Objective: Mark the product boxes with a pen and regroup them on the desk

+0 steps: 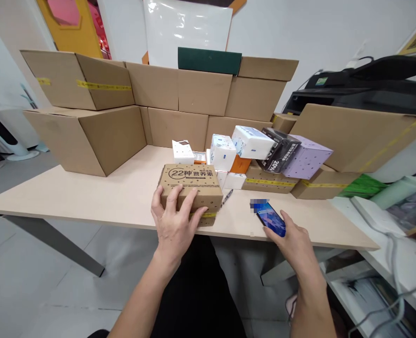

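Observation:
My left hand (175,213) grips a small brown cardboard box (190,180) printed with "22" and dark characters, at the front middle of the table. Its fingers spread over the top and the thumb presses the front side. Yellow tape shows low on the box's front, partly covered by my hand. To the right, my right hand (292,234) holds a smartphone (271,219) with a lit blue screen, tilted over the table's front edge; part of the screen is pixelated. Between the two lies a pen (227,197).
Large cardboard boxes (116,131) line the table's (123,197) left and back. Small white boxes (223,152), a black box (280,150) and a lilac box (308,157) are stacked behind the pen. A black printer (362,87) stands at right, above cables (392,263).

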A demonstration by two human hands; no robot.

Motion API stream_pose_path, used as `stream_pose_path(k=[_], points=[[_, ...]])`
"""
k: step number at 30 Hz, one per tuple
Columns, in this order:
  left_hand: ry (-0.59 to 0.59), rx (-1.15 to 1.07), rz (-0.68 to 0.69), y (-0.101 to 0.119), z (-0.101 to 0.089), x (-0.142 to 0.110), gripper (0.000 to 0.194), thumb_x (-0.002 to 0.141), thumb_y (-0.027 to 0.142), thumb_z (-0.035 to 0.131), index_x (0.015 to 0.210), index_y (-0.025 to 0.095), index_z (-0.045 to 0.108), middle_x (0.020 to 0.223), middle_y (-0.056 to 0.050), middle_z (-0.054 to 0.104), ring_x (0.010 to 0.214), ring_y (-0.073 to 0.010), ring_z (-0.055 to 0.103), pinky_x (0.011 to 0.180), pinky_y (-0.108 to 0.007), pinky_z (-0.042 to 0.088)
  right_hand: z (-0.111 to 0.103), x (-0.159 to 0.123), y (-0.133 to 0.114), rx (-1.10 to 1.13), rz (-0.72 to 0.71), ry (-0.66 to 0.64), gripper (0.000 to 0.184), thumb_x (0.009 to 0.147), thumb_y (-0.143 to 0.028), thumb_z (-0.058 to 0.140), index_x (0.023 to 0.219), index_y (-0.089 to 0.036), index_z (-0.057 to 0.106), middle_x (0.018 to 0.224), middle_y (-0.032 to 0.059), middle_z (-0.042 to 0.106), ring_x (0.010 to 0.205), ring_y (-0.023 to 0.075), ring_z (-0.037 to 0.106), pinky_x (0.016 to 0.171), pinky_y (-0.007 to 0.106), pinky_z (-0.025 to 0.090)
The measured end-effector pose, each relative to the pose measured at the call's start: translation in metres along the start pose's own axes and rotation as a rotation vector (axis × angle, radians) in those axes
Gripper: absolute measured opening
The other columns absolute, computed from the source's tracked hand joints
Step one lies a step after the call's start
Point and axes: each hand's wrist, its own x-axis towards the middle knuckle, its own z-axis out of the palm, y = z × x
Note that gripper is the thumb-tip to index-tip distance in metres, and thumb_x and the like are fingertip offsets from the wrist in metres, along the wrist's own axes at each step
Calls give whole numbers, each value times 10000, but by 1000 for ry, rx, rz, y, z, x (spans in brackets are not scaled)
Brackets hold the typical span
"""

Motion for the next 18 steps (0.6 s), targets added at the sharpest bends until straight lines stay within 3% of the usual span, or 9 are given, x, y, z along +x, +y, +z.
stream_pose_path(k=[5, 12, 15, 18], points=[[29, 40, 58, -43, -18, 0, 462, 801, 372, 761, 1242, 287, 655, 1272, -121, 579, 1293, -371, 406, 1080, -534, 404, -8, 5, 1, -28, -20, -136, 643, 876, -537, 485, 1355, -110, 536, 1084, 176, 731, 966, 336, 665, 855, 425, 475], [26, 149, -20, -121, -56, 6, 486, 795, 401, 759, 1257, 322, 631, 1307, -135, 541, 1344, -413, 357, 1099, -622, 368, -1, 6, 5, -77, -52, -156, 587, 897, -499, 463, 1327, -108, 547, 1107, 188, 728, 1017, 331, 670, 916, 441, 450], [11, 148, -32, -152, -45, 22, 447, 810, 442, 730, 1226, 301, 643, 1301, -145, 541, 1344, -405, 352, 1115, -611, 352, 3, 11, 5, -99, -44, -178, 578, 917, -480, 439, 1340, -100, 543, 1093, 190, 726, 1040, 329, 660, 944, 447, 430], [-54, 111, -31, -177, -18, 43, 441, 830, 472, 691, 1209, 252, 647, 1303, -157, 543, 1351, -387, 348, 1133, -571, 333, 5, 16, 5, -112, -48, -181, 580, 946, -472, 400, 1349, -78, 538, 1115, 205, 709, 1057, 327, 646, 950, 444, 426]])
